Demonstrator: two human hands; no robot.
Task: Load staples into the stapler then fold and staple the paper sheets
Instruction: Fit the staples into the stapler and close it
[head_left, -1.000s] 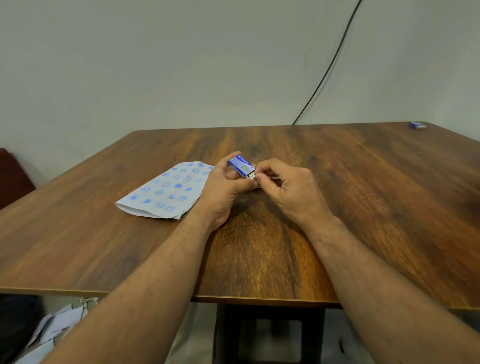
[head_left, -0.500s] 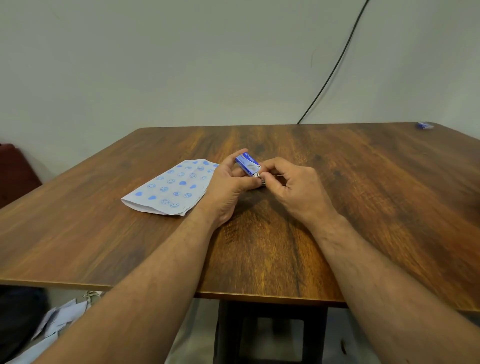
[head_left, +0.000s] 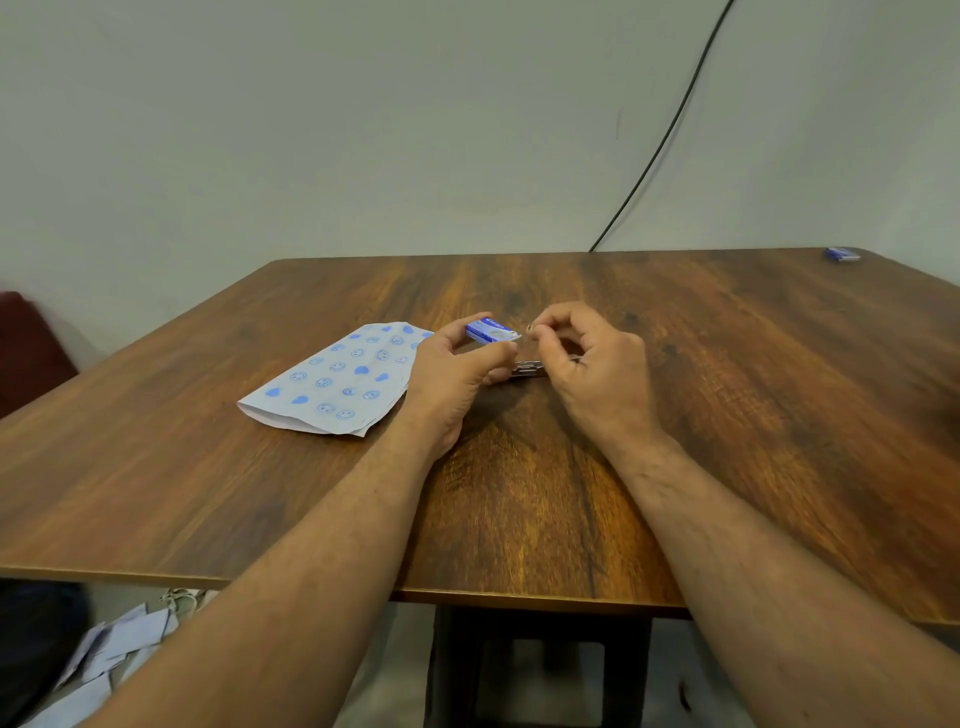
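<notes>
Stapler (head_left: 530, 370) is mostly hidden, just a thin metal bit poking out flat on the wood-grain desk (head_left: 519, 519) between both hands. Left hand (head_left: 457, 374) pinches a small blue staple box (head_left: 491, 331) by its edges. Right hand (head_left: 592, 364) has thumb and forefinger pinched together on something too tiny to make out, right beside the box's open end. Folded paper sheets (head_left: 337, 379) with blue smileys lie left, partly under the left hand
</notes>
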